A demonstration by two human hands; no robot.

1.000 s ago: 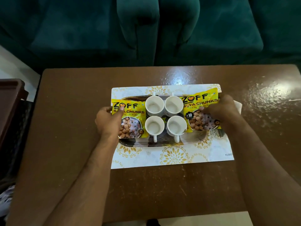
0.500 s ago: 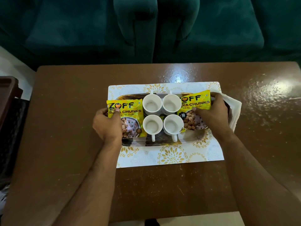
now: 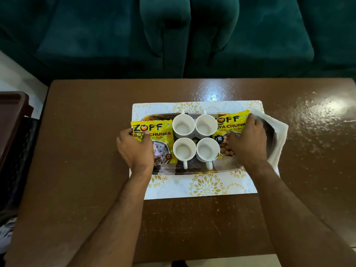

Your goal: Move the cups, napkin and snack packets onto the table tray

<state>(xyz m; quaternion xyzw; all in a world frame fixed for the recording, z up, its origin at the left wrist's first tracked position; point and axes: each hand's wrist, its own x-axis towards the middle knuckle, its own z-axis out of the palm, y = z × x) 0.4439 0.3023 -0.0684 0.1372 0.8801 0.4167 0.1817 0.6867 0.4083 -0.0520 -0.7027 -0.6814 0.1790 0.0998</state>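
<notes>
head view, steeply downward, near table

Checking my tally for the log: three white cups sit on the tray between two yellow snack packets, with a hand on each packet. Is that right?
Not quite: the head view shows four white cups, in two rows of two, not three. The rest holds: they sit on the tray between the left snack packet and the right snack packet, with the left hand and right hand on them.

Dim room – overhead glare on glossy table; wide-angle bowing at edges, slight softness.
</notes>
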